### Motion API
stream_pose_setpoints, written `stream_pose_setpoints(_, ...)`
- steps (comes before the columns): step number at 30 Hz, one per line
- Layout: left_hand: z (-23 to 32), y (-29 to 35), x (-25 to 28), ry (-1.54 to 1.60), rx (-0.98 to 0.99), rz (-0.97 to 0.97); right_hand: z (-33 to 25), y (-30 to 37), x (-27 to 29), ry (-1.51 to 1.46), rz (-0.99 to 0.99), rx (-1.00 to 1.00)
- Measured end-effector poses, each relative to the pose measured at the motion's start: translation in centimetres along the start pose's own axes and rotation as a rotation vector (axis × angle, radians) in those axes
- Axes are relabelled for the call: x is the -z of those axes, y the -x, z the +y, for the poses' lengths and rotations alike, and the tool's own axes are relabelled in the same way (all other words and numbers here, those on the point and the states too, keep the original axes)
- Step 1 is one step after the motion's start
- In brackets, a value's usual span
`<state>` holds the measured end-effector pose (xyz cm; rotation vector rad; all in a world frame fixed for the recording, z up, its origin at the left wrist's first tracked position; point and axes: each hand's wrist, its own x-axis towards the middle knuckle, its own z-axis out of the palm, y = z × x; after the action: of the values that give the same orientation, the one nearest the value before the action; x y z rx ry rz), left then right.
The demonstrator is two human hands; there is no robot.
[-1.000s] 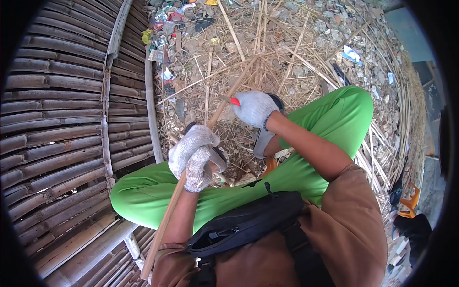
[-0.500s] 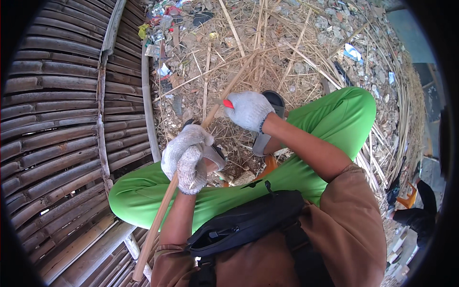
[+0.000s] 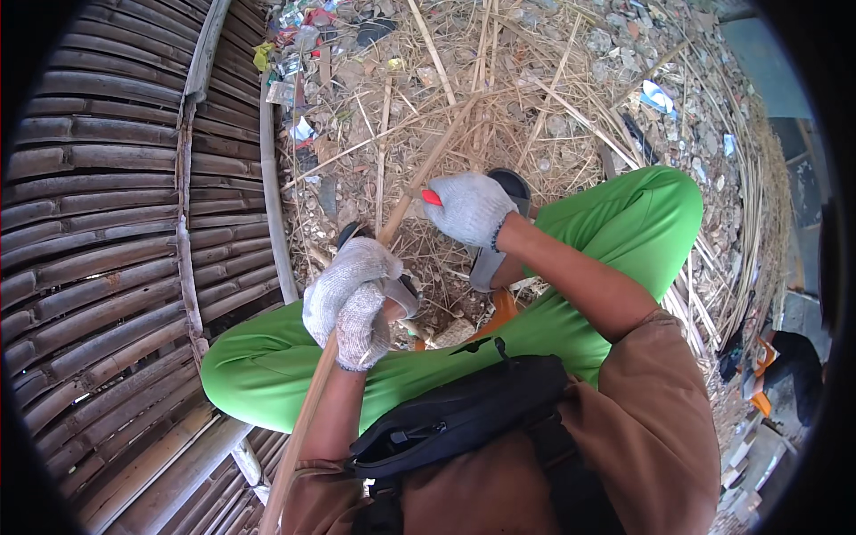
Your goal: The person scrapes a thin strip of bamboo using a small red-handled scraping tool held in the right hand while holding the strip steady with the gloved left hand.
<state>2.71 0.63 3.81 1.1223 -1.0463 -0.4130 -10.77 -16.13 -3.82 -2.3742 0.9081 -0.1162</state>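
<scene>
The left hand, in a grey knitted work glove, has its grip closed around a long, thin, tan bamboo strip, holding it just above the left knee of the bright green trousers. The right hand, gloved the same way, has its grip closed on a small tool with a red tip; the tip shows at the thumb side and sits right against the strip, a little farther along it than the left hand. What kind of blade the tool has cannot be told, as the glove hides it. To do this step well, I judge that the left hand should keep the strip steady and braced against the thigh, while the right hand works the tool along the grain and away from the body, with the left fingers clear of the tool's path. The strip's long axis runs on a diagonal: its near end passes down by the left forearm toward the lower left, beside the black waist bag, and its far end points up and to the right, over the ground littered with dry straw-coloured bamboo scraps. A wall of dark, weathered bamboo slats stands to the left.
</scene>
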Motion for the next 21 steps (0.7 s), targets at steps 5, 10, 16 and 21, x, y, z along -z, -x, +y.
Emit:
stream_pose_setpoints(5,0.1,0.0,0.9,0.063,0.039,-0.028,2.6,-2.2,-0.8,0.073,-0.031,-0.124)
stream_pose_setpoints(10,-0.2,-0.6,1.8,-0.205,-0.145,-0.195,5.4,-4.3,-1.1,0.044,-0.069,-0.208)
stream_pose_setpoints(16,0.2,-0.4,0.4,0.111,-0.029,-0.001,0.4,-1.2,0.3,0.007,-0.107,-0.105)
stream_pose_setpoints(21,0.2,-0.1,0.6,-0.089,-0.100,-0.098,3.2,-2.9,0.0,0.057,-0.121,-0.200)
